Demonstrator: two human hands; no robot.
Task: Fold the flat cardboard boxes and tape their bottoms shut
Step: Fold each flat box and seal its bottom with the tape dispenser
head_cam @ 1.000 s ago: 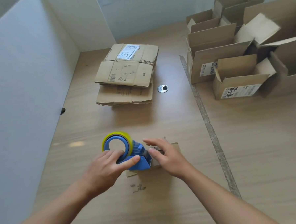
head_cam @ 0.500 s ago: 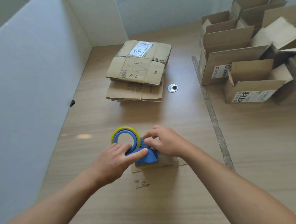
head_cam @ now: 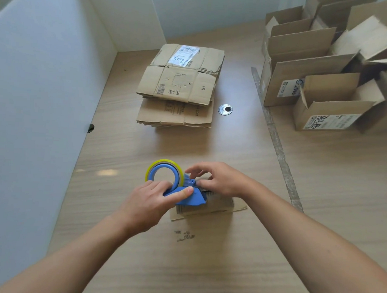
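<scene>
Box — beneath dispenser, left grip clasping dispenser

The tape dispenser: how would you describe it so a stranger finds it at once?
On the wooden table, come toward the viewer from the stack of flat boxes. The dispenser sits on a small box, held by the left hand. It alone is blue plastic, carrying a yellow-rimmed tape roll.

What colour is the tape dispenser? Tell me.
The tape dispenser is blue, with a yellowish tape roll; seen in the head view.
</scene>
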